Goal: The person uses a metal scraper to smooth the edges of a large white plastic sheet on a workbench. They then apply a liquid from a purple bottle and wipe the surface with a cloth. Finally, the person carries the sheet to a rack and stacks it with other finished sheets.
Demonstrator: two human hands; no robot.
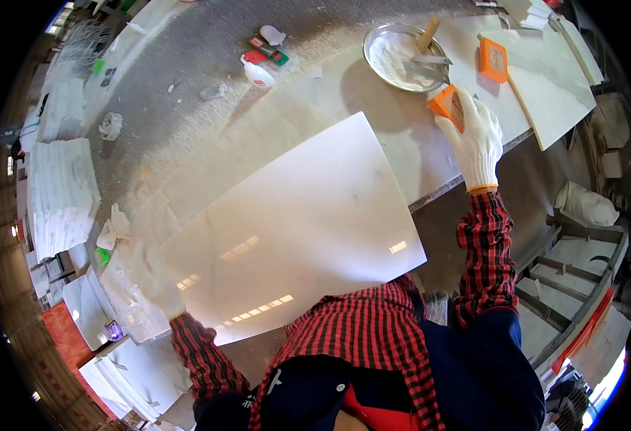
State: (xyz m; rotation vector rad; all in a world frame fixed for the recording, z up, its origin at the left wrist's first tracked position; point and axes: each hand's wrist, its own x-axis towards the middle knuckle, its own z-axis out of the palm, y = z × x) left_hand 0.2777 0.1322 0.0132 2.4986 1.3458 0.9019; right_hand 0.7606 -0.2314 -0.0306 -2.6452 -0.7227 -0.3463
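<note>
A large glossy white stone slab lies at an angle in front of me. My right hand, in a white knit glove, is closed on an orange rectangular block just below the metal bowl. That bowl holds white powder, and a wooden-handled scraper and metal blades rest in it. A second orange block lies to the right of the bowl. My left hand is by the slab's left end; its pale shape blurs into the white surroundings, so its fingers cannot be made out.
A pale stone worktop runs under the bowl, with another white slab at right. A white bottle and a green-and-red package lie beyond. Stacked slabs stand left; a metal frame is at right.
</note>
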